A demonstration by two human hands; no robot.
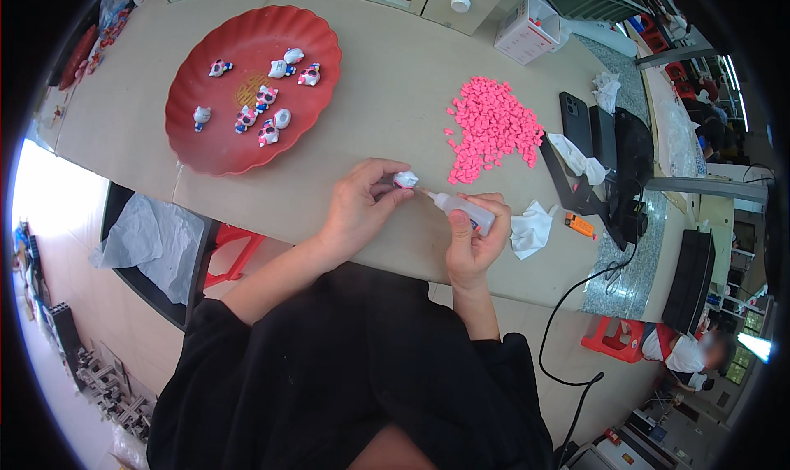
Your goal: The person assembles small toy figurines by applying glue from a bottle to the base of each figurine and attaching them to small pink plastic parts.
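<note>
Between the thumb and fingers of my left hand (pixel 360 200) is a small white figurine (pixel 406 179) with a touch of pink. My right hand (pixel 475 244) grips a translucent glue bottle (pixel 466 211), its thin nozzle angled up and left so that the tip is at the figurine or very close to it. Beyond my left hand, a red scalloped plate (pixel 188 145) carries several small figurines in white, pink and blue. A spread pile of tiny pink pieces (pixel 491 124) lies on the table past my right hand.
Right of my right hand lie a crumpled white tissue (pixel 533 230) and an orange lighter (pixel 580 225). A dark phone (pixel 574 118) and a white box (pixel 527 30) are farther back. A black cable (pixel 568 305) hangs over the table edge. Another person (pixel 687 351) is at far right.
</note>
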